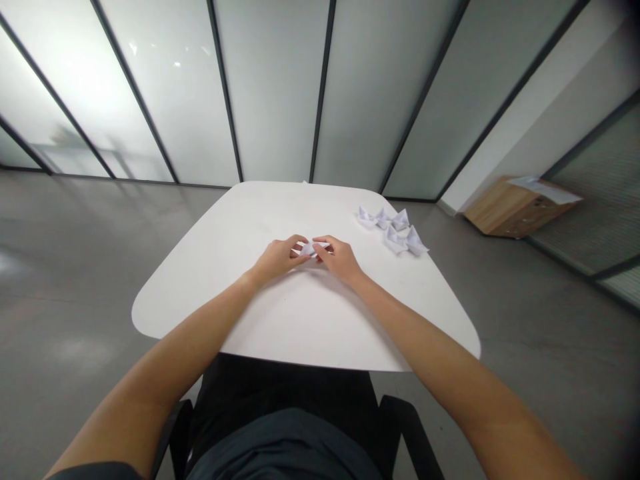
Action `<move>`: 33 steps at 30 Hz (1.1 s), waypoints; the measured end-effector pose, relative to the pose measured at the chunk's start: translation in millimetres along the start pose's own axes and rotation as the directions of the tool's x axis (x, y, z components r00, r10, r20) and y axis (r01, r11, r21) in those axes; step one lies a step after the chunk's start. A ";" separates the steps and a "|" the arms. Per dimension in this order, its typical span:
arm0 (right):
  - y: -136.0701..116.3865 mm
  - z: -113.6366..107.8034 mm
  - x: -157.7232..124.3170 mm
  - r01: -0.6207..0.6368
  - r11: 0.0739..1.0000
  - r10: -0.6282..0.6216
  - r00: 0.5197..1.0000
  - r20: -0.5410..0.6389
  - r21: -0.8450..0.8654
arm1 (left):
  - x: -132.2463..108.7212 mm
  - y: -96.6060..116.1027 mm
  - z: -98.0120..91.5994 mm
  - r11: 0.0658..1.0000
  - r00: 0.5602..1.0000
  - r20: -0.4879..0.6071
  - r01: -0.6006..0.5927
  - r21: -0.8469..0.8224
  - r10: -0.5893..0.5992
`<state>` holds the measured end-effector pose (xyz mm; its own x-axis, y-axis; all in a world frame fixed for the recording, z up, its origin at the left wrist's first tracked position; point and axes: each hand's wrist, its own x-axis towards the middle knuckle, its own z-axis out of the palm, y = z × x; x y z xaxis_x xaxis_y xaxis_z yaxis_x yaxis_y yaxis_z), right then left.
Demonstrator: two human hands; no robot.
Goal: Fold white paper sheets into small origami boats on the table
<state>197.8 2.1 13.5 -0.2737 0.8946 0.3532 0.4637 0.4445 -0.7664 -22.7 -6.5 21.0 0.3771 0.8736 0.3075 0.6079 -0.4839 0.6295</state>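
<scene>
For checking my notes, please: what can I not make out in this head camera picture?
Head view, folded white paper: the left hand and right hand hide most of it.
Head view, paper boats: they overlap and are too small for exact folds.
Head view, sheet on the wooden cabinet: too small to see any marks.
Head view, black chair: cut off by the bottom edge.
</scene>
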 end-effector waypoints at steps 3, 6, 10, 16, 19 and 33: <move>0.3 1.5 -0.8 0.031 0.998 -0.031 1.000 -0.005 0.060 | -0.5 -3.4 2.0 0.997 1.000 0.019 -0.009 -0.077 0.011; 1.7 4.5 -1.1 0.088 0.990 -0.089 0.996 0.001 0.113 | -1.6 -7.7 2.8 0.983 0.999 0.041 -0.011 -0.184 0.019; 6.5 7.0 -0.5 0.152 0.984 -0.153 0.988 0.003 0.097 | -2.9 -9.2 2.4 0.965 0.997 0.067 -0.011 -0.263 0.030; 12.0 10.7 0.9 0.234 0.967 -0.239 0.970 -0.040 -0.104 | -1.9 -5.5 3.0 0.984 1.000 0.026 -0.011 -0.175 0.016; 9.1 13.4 0.0 0.222 0.969 -0.231 0.969 -0.086 -0.104 | 0.0 -7.6 5.9 0.988 1.000 -0.014 0.010 -0.155 -0.013; 9.0 9.9 2.2 0.142 0.989 -0.140 0.989 -0.047 0.046 | 6.5 -4.8 12.5 0.490 0.957 0.079 0.213 -0.846 -0.279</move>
<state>193.0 7.6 2.1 -0.2960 0.8249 0.4815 0.3810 0.5643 -0.7324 -14.4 0.8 11.1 0.2462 0.9672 0.0621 -0.2129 -0.0085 0.9770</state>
